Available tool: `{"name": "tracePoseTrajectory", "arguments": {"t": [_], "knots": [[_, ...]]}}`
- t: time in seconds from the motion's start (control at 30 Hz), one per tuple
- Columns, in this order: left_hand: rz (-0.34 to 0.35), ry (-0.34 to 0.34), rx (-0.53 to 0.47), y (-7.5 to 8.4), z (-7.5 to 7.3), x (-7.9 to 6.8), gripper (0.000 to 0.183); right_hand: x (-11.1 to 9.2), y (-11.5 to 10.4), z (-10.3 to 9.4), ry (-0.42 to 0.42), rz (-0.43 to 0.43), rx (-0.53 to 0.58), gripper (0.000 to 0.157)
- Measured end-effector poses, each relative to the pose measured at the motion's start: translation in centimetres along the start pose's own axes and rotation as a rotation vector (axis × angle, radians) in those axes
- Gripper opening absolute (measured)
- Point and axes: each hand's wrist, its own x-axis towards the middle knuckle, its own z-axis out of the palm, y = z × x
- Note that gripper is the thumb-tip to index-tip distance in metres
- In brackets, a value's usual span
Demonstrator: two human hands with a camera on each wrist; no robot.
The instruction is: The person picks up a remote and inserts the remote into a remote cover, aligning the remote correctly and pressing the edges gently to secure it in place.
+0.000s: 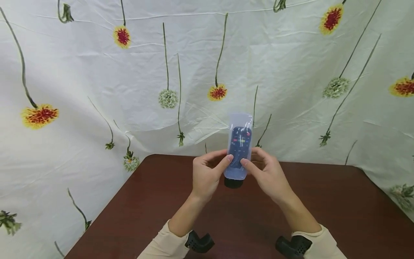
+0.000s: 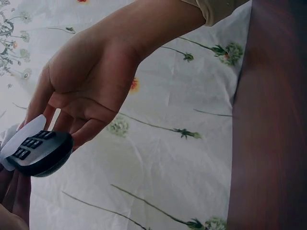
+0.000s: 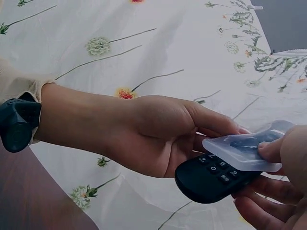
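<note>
A dark remote control sits inside a translucent plastic sleeve, its buttons showing through. The remote's rounded lower end sticks out below the sleeve's edge, and the right wrist view shows several buttons on that bare end. My left hand grips the left side, thumb on the front and fingers behind. From the other side my right hand holds it likewise, its thumb pressed on the sleeve. Both hands are raised above the table, with the remote tilted upright between them. Some fingers are hidden behind the remote.
Below the hands lies a dark reddish-brown table with rounded far corners. A white cloth printed with flowers hangs behind and beside it. Black devices are strapped at the left wrist and right wrist.
</note>
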Motion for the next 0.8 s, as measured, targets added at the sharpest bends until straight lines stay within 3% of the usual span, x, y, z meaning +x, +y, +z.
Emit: {"name": "tracePoseTrajectory", "arguments": {"t": [0.27,0.5,0.63,0.8], "knots": [[-0.068,-0.094,-0.004,-0.4,0.1,0.1,0.025,0.0,-0.4,-0.9,0.151,-0.036,-0.070,0.023],[-0.199,-0.319,-0.055,-0.7,0.5,-0.5,0.033,0.2,-0.6,-1.6,0.339,-0.066,-0.067,0.022],[-0.237,-0.379,-0.057,-0.8,1.0,-0.8,0.036,0.3,-0.4,-1.7,0.349,-0.111,-0.102,0.022],[-0.244,-0.348,-0.044,-0.9,1.3,-1.0,0.033,0.3,-0.1,-1.6,0.314,-0.149,-0.154,0.023]]}}
